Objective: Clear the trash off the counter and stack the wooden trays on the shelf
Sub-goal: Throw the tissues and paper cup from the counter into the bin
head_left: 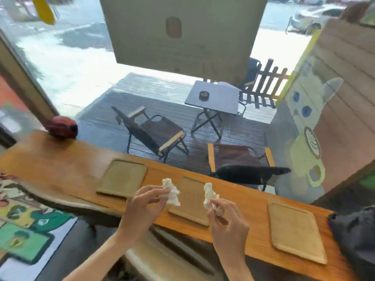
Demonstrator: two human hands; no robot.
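Observation:
Three flat wooden trays lie in a row on the long wooden counter (60, 165): a left tray (121, 177), a middle tray (191, 199) and a right tray (295, 230). My left hand (142, 207) pinches a crumpled white tissue (171, 191) above the gap between the left and middle trays. My right hand (225, 220) grips a second crumpled white tissue (210, 196) over the middle tray, partly hiding that tray's near edge.
A dark red round object (61, 126) sits at the counter's far left by the window. A dark grey bag (355, 236) rests at the right end. Beyond the glass are folding chairs (154, 134), a small table (213, 98) and a black cat (247, 173).

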